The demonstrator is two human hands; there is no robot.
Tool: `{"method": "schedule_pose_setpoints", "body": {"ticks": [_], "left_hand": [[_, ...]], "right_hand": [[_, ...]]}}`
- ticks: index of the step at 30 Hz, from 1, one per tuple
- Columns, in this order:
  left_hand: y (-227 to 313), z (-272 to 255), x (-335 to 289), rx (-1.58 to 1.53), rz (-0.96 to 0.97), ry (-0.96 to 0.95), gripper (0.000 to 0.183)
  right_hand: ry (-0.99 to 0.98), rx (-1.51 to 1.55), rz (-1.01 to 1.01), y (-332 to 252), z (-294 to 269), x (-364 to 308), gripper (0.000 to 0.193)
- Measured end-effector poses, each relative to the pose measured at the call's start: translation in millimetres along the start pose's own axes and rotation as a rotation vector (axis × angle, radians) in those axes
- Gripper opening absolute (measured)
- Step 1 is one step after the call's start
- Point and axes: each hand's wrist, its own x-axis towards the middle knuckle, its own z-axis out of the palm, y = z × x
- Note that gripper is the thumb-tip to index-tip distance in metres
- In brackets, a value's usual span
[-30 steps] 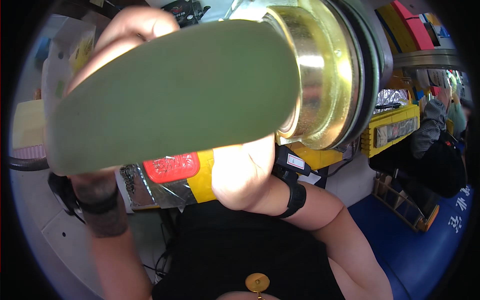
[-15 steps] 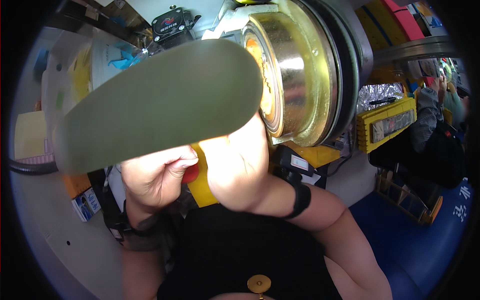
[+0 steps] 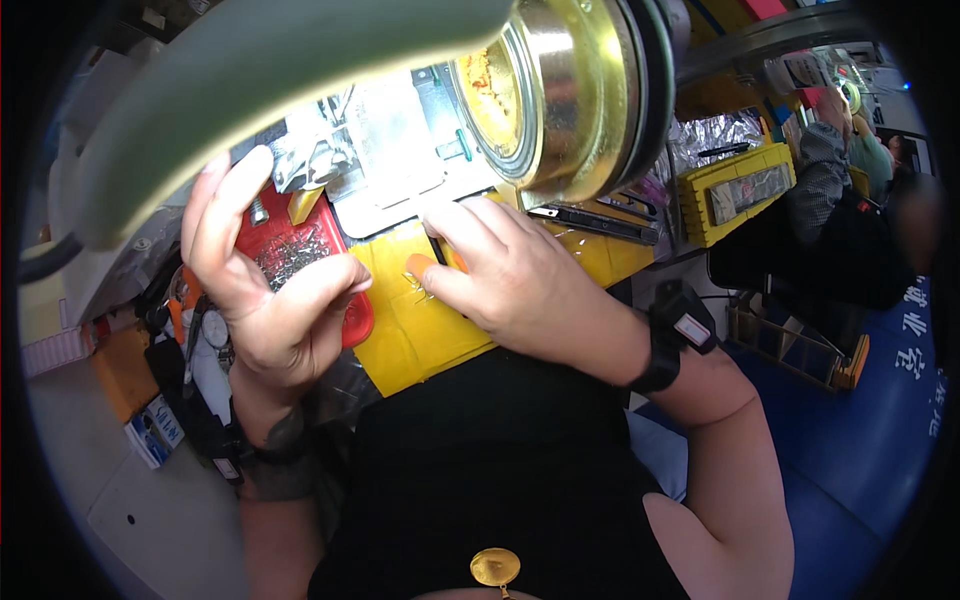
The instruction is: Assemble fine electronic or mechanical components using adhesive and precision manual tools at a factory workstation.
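My left hand (image 3: 275, 300) is raised at the near side of a red tray (image 3: 355, 318) of small metal pieces (image 3: 292, 255). Its thumb and fingers are spread, with nothing seen between them. Over a yellow mat (image 3: 395, 345), palm down, is my right hand (image 3: 540, 285), its fingers bent and orange at the thumb tip. Something dark and orange shows between thumb and forefinger, too hidden to name. Fine, thin metal bits (image 3: 416, 288) lie just by that thumb. Beyond the fingers is a brightly lit pale plate (image 3: 385, 135).
A blurred grey-green lamp-like shade (image 3: 270, 85) hangs over the far left, and a brass-coloured round housing (image 3: 575, 110) juts in beside it. A black tool (image 3: 595, 222) lies right of the mat. Further right stand a yellow box (image 3: 735, 195) and another person's sleeve (image 3: 820, 170).
The view has shifted, and the shade sits higher, uncovering the tray and plate. My left fingers, bent together before, have spread. My right hand has come out from behind the shade, rightward.
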Motion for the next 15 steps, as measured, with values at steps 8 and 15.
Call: {"method": "schedule_pose_setpoints", "body": {"ticks": [8, 15], "left_hand": [[-5, -1, -2, -0.005, 0.005, 0.002, 0.014], [-9, -2, -5, -0.01, -0.016, -0.018, 0.015]], "right_hand": [[0.356, 0.29, -0.025, 6, 14, 1, 0.029], [0.56, 0.339, 0.186, 1, 31, 5, 0.037]]}}
